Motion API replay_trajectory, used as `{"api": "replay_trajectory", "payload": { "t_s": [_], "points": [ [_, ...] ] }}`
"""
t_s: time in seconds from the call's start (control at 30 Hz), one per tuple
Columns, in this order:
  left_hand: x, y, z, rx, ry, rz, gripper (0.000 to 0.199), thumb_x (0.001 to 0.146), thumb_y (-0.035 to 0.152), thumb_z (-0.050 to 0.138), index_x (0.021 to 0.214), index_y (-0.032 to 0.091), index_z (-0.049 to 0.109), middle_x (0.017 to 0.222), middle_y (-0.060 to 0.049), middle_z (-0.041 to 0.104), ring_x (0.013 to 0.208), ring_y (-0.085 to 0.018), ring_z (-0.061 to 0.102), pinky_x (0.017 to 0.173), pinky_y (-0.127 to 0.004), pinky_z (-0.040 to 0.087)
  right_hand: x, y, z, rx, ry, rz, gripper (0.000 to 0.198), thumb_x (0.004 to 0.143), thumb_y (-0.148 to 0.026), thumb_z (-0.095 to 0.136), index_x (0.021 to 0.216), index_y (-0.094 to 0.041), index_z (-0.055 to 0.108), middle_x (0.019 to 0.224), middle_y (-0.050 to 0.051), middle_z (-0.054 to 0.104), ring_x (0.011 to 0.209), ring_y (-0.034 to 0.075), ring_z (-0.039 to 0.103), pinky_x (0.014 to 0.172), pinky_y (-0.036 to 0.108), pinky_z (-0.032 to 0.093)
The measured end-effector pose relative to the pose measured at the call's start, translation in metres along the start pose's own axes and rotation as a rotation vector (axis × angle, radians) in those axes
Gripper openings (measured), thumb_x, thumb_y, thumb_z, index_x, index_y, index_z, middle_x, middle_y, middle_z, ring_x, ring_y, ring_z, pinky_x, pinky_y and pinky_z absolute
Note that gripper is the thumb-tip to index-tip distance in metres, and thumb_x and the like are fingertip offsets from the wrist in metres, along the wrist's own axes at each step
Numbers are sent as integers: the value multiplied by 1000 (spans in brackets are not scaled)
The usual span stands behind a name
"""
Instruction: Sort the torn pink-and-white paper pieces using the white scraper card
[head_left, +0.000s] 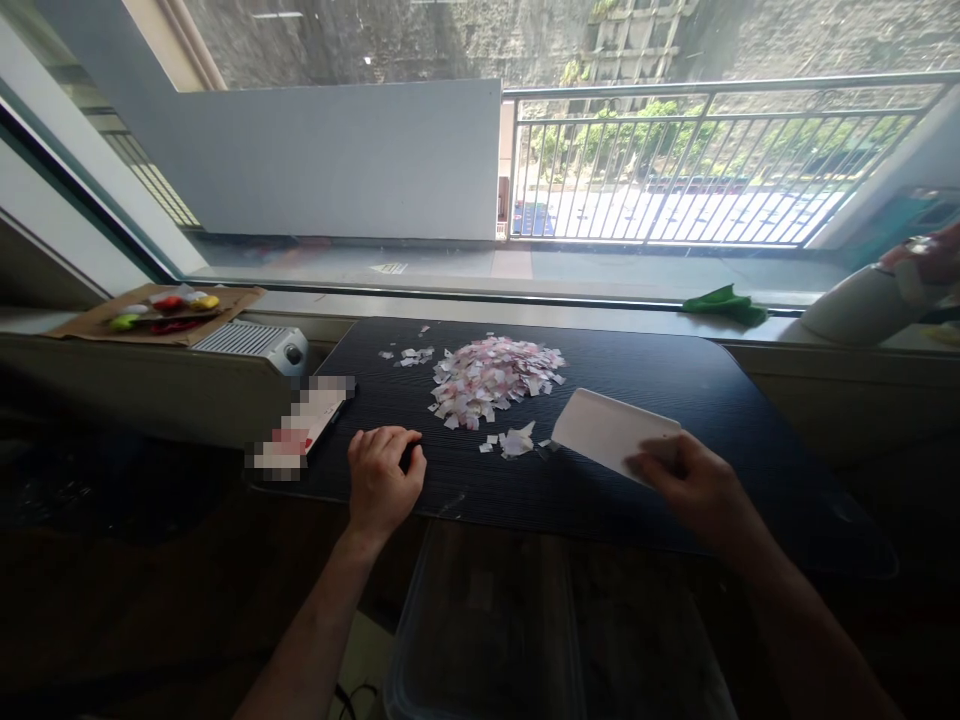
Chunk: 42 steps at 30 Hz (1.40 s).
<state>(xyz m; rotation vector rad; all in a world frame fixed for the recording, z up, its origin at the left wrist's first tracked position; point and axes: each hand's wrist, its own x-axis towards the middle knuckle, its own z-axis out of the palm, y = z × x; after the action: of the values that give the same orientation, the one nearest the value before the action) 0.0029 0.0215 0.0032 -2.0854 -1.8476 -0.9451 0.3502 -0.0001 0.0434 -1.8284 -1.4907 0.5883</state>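
Observation:
A heap of small pink and white paper scraps [495, 375] lies on the dark table [637, 360]. Closer to me is a smaller cluster of scraps with one larger torn piece [517, 441]. My right hand [694, 475] grips a stiff white card [611, 430] by its right end; the card is tilted, its far left end near the small cluster. Left of the scraps, my left hand [385, 475] rests by the table's front edge, fingers curled in loosely, with nothing visible in them.
A blurred-out flat item [304, 430] lies at the table's left edge. Beyond it are a white heater [255, 343] and cardboard [82, 318] with colourful items. A green cloth-like thing [724, 305] and a white bottle-like object [855, 305] are on the sill. A clear plastic bin [409, 655] stands below.

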Motion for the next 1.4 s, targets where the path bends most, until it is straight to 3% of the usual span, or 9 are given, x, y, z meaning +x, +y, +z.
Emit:
{"api": "replay_trajectory", "payload": {
  "t_s": [0.13,0.37,0.57,1.0,1.1,1.27,1.4],
  "points": [
    [0,2,-1,-8,-9,-8,16,82,23,50,88,20,65,91,-7,68,93,-26,60,98,-48,34,-13,4,-7,141,-84,44,25,69,-46,64,78,-23,62,71,2,68,68,22,64,62,32,49],
    [0,2,-2,-6,-11,-6,16,82,23,50,89,21,64,91,-6,68,93,-25,60,99,-47,33,-22,9,-6,147,-29,145,20,69,-42,64,77,-24,63,75,3,71,72,25,67,65,34,52],
    [0,2,-2,0,-8,5,16,82,23,50,88,20,65,90,-7,67,93,-26,60,98,-48,34,-32,3,6,257,-194,190,24,68,-41,64,81,-21,64,75,4,72,70,23,68,63,32,52],
    [1,3,-3,-10,-10,-8,15,82,22,51,88,21,64,90,-6,68,93,-26,60,98,-46,35,-38,2,3,373,-464,184,26,71,-38,67,89,-19,65,78,3,72,73,22,67,61,30,53],
    [1,3,-2,-15,-9,-8,15,82,23,50,87,21,64,90,-7,68,93,-25,60,97,-46,35,-39,1,-4,340,-411,176,23,70,-41,67,82,-20,65,73,1,70,68,21,66,58,28,52],
    [1,3,-2,-14,-5,-5,15,82,23,50,87,21,64,90,-6,68,92,-26,60,96,-46,35,-23,4,-8,222,-113,145,22,68,-40,67,80,-22,64,74,3,72,69,23,67,61,31,53],
    [1,3,-3,-17,-7,0,15,82,22,50,87,20,64,89,-7,68,92,-26,60,96,-46,36,-5,9,2,175,-100,127,21,69,-40,65,80,-22,64,73,3,71,70,23,67,64,33,52]
  ]
}}
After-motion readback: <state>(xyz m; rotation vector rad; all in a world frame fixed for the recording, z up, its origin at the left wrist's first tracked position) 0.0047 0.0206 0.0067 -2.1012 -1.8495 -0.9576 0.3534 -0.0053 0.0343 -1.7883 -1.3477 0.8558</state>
